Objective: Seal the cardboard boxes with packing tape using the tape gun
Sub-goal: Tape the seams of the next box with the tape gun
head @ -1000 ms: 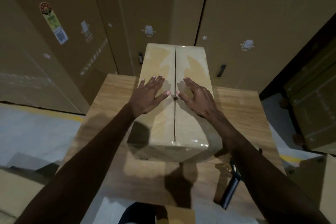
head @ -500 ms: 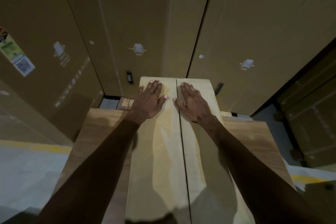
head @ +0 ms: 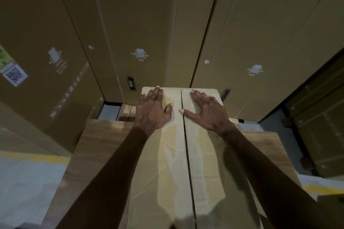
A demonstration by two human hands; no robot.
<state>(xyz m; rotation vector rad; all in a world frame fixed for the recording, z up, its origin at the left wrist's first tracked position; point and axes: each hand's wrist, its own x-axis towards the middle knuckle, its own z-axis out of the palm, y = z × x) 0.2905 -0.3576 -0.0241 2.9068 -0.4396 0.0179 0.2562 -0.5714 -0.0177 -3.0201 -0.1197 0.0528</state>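
Observation:
A long cardboard box [head: 175, 169] lies on a wooden table [head: 96, 147], its two top flaps meeting in a dark centre seam with glossy clear tape over it. My left hand [head: 152, 111] presses flat on the left flap near the far end. My right hand [head: 206, 111] presses flat on the right flap beside the seam. Fingers of both hands are straight and reach the box's far edge. No tape gun is in view.
Tall cardboard cartons [head: 130, 33] stand like a wall right behind the table. More boxes [head: 320, 126] are stacked at the right. A pale floor with a yellow line [head: 37, 158] shows to the left and right of the table.
Both hands slid along the flaps from the box's middle to its far end. The view came closer, and the tape gun at the table's near right went out of sight.

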